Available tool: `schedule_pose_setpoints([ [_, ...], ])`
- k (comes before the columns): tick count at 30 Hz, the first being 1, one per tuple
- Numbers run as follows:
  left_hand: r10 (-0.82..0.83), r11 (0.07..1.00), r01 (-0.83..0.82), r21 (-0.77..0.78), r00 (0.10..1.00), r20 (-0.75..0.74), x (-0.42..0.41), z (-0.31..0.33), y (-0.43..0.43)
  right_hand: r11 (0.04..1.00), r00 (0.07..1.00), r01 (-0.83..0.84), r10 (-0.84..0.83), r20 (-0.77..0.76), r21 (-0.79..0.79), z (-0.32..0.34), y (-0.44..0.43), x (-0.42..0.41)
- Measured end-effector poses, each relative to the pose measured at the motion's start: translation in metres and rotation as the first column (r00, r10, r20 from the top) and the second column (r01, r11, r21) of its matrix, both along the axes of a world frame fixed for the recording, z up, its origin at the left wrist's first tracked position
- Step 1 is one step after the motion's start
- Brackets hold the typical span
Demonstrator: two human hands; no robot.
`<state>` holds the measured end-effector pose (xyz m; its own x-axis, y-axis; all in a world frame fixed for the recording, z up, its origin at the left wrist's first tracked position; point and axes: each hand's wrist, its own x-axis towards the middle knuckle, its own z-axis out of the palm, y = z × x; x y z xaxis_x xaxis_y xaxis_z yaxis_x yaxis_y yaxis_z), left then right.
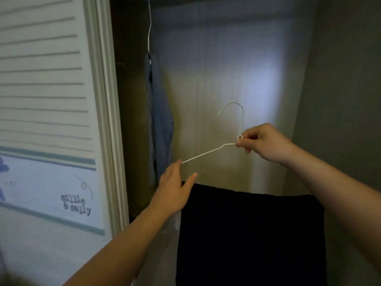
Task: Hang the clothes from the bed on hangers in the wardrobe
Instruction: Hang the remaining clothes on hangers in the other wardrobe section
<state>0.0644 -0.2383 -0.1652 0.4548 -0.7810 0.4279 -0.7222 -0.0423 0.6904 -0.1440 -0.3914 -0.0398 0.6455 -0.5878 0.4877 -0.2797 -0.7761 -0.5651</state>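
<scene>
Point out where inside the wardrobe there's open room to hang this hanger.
Open room lies right of the blue garment hanging on the left, across the pale back wall to the grey side wall. Lower down it is crowded: the white wire hanger, both hands and the black garment.

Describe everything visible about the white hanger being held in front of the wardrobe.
The white hanger looks like thin coated wire, with an open hook at the top above a twisted neck. It is held roughly upright, tilted. The right hand pinches the neck; the left hand meets the low end of its one visible arm. The rest is hidden. It is off the rail, above a black garment.
</scene>
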Motion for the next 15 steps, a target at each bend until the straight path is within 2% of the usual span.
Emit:
schedule_pose_setpoints([
  [5, -0.132, 0.991, 0.13, 0.024, 0.986, 0.106, 0.004, 0.048, -0.045, 0.984, 0.986, 0.165, -0.166, 0.011, 0.065, 0.056, -0.033, 0.007],
  [9, -0.216, 0.976, 0.214, 0.033, 0.968, 0.126, 0.01, 0.085, -0.073, 0.915, 0.967, 0.201, -0.243, 0.08, 0.35, 0.087, -0.065, 0.023],
  [11, -0.225, 0.974, 0.224, 0.025, 0.961, 0.158, 0.013, 0.105, -0.085, 0.842, 0.959, 0.143, -0.247, 0.137, 0.52, 0.1, -0.08, 0.034],
  [13, -0.214, 0.976, 0.215, 0.016, 0.96, 0.179, 0.015, 0.127, -0.094, 0.745, 0.957, 0.001, -0.194, 0.216, 0.667, 0.113, -0.093, 0.046],
  [15, -0.2, 0.979, 0.202, 0.01, 0.961, 0.191, 0.017, 0.146, -0.102, 0.659, 0.944, -0.131, -0.147, 0.297, 0.741, 0.125, -0.104, 0.058],
])
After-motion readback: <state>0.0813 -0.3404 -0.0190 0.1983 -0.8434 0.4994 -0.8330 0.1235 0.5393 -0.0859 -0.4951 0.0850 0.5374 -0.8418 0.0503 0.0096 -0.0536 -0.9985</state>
